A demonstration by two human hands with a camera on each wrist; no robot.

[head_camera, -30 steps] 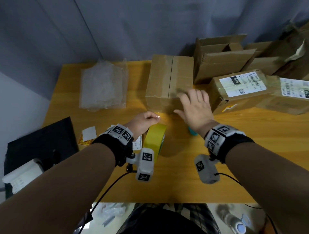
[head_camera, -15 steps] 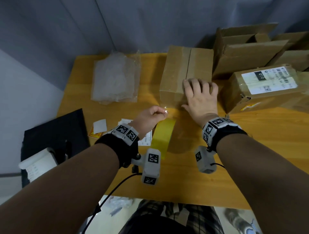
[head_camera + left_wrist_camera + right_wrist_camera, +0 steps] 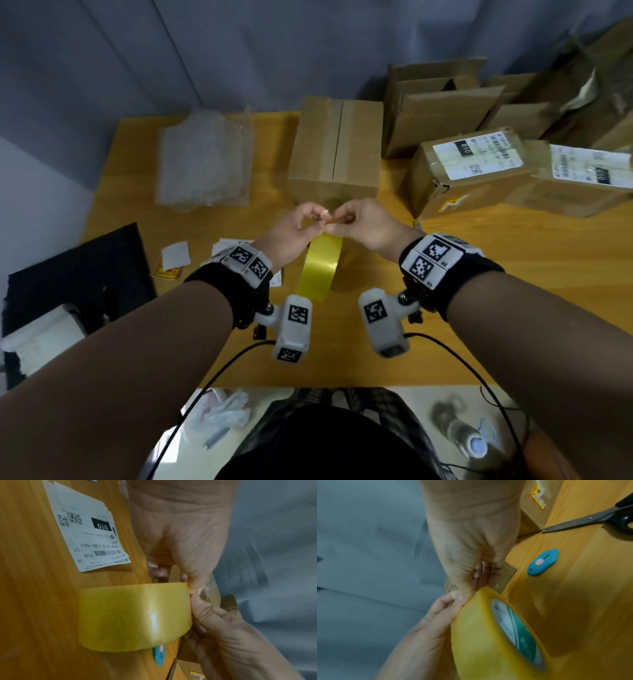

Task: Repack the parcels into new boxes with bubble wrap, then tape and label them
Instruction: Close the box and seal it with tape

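A yellow roll of packing tape (image 3: 320,270) (image 3: 135,616) (image 3: 489,635) stands on edge on the wooden table (image 3: 513,260). My left hand (image 3: 294,229) and my right hand (image 3: 368,224) meet above it and both pinch the tape at the top of the roll, thumbs against fingertips. Just behind the hands sits a closed brown box (image 3: 337,154) with its top seam taped. Shipping labels (image 3: 89,528) lie on the table to the left of the roll.
Folded bubble wrap (image 3: 205,161) lies at the back left. Labelled old parcels (image 3: 479,171) and open empty boxes (image 3: 442,102) crowd the back right. A blue box cutter (image 3: 542,561) and scissors (image 3: 590,517) lie right of the roll. A black label printer (image 3: 65,291) sits at the left edge.
My right hand left the top of the closed box and came back to the tape roll, where it now pinches the tape beside my left hand.
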